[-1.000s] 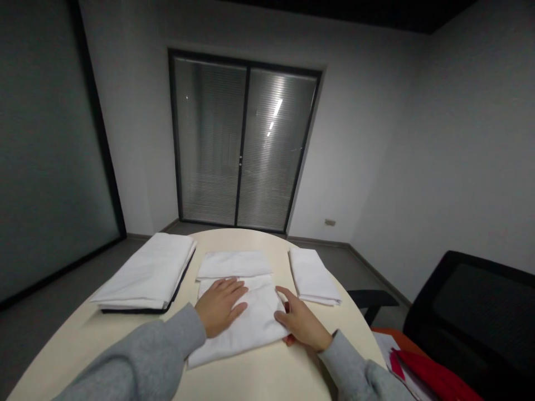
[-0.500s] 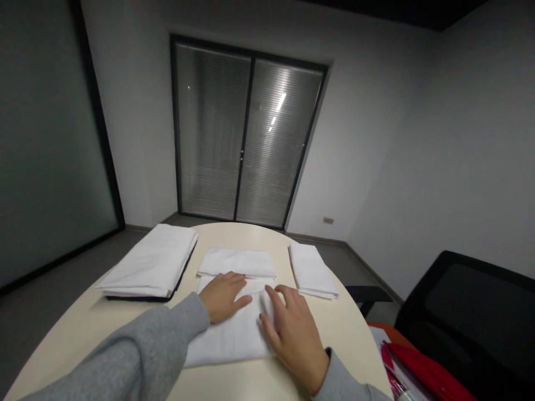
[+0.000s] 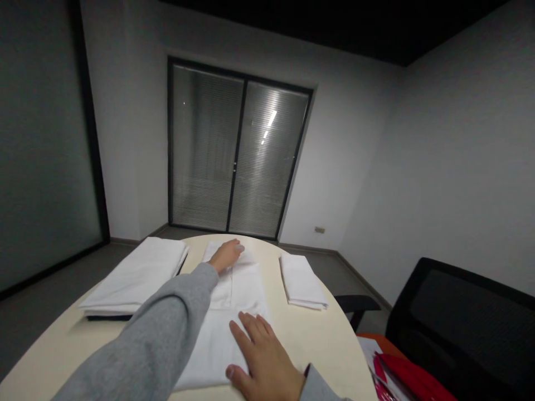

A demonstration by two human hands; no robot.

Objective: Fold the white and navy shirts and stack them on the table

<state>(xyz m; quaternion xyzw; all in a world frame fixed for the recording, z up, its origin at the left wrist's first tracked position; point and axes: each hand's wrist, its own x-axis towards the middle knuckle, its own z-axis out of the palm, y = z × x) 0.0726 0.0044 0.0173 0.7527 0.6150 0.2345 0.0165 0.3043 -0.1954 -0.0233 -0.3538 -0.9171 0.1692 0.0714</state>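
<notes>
A white folded cloth (image 3: pixel 204 351) lies lengthwise on the table in front of me, with creases across its middle. My left hand (image 3: pixel 225 255) reaches over to its far end. Its fingers look drawn together on the far layer of the cloth, though the fingertips are small and slightly blurred. My right hand (image 3: pixel 263 356) rests palm down over the near right part of the same cloth, fingers spread and holding nothing. The grey left sleeve covers part of the cloth's left edge.
On the round cream table (image 3: pixel 309 351), a stack of white folded cloth (image 3: pixel 134 275) with a dark layer beneath stands left. A smaller white folded cloth (image 3: pixel 303 281) lies right. Beyond the table's right edge are a black mesh chair (image 3: pixel 455 317) and a red item (image 3: pixel 412 376).
My left hand has moved forward to the cloth's far end, and the far layer now lies opened further out. My right hand has left the right edge and spread flat nearer me.
</notes>
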